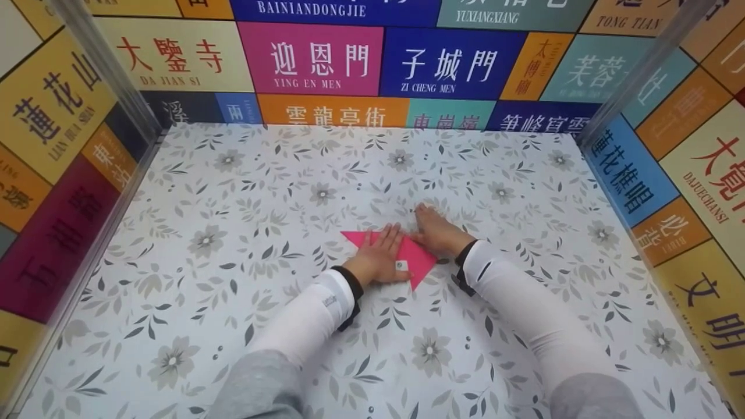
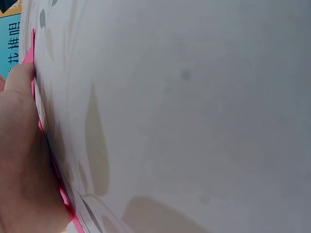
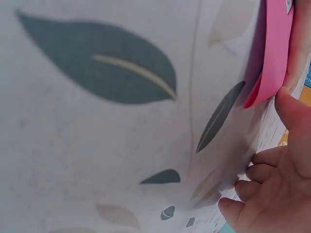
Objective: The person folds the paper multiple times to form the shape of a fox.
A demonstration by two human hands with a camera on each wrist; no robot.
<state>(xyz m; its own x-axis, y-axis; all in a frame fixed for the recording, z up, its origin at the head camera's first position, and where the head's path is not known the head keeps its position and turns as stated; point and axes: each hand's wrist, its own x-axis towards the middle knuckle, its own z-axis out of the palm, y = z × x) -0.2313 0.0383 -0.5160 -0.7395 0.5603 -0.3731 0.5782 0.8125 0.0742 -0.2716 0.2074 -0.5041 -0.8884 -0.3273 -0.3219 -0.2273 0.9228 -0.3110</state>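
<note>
A folded pink sheet of paper (image 1: pixel 421 265) with pointed corners lies on the patterned tabletop. A small white label (image 1: pixel 401 266) sits on it beside the left hand. My left hand (image 1: pixel 377 259) rests flat across the paper, fingers extended and slightly spread, covering its middle. Just to the right, my right hand (image 1: pixel 439 233) is at the paper's upper right edge. In the right wrist view, the thumb of the right hand (image 3: pixel 272 179) is right at the pink edge, and its other fingertips are down at the tabletop. One paper layer lifts slightly there.
The tabletop (image 1: pixel 279 326) has a grey leaf and flower print. Colourful panels with Chinese lettering (image 1: pixel 314 61) stand along the back and both sides. Clear upright edges (image 1: pixel 110 64) run at the corners.
</note>
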